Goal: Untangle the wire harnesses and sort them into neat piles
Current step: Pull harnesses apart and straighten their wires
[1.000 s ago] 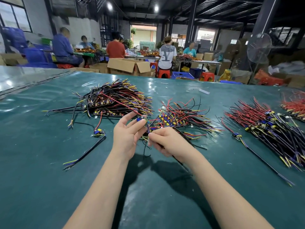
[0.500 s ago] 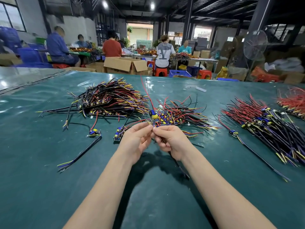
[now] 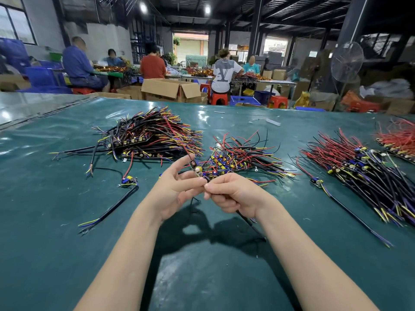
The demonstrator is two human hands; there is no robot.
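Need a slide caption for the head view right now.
Left hand and right hand hold one wire harness above the green table, in front of the middle pile.

Both of your arms are bare for all the length the head camera shows. Your left forearm [image 3: 125,254] and your right forearm [image 3: 303,254] are uncovered, smooth and slender, and they look broader toward the lower edge, where the picture cuts them off. Your left hand [image 3: 175,191] and your right hand [image 3: 233,196] are bare as well, with slim wrists and long, narrow fingers [image 3: 179,164]. The nails on your right hand look trimmed short, though they are too small to be sure.
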